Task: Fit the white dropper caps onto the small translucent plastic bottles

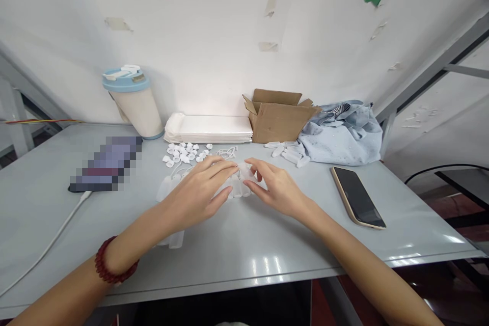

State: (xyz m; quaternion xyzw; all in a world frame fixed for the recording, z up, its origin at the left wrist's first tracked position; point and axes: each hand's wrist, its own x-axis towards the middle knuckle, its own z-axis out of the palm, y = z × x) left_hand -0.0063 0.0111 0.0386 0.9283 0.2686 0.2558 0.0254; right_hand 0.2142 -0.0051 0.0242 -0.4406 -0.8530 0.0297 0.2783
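Note:
A row of small translucent plastic tubes lies on the grey table between my two hands. My left hand is over the left side of the row, its fingers stretched out and its thumb apart. From the right, my right hand reaches to the row's right end, fingers curved and thumb apart; whether its fingertips touch a tube I cannot tell. More translucent tubes show partly from under my left forearm. Behind my left hand is a loose pile of small white caps, with thin white loops beside it.
At the back stand a tumbler, a stack of white packets and an open cardboard box. Further tubes lie before a light blue cloth. Phones lie left and right, the left one with a cable.

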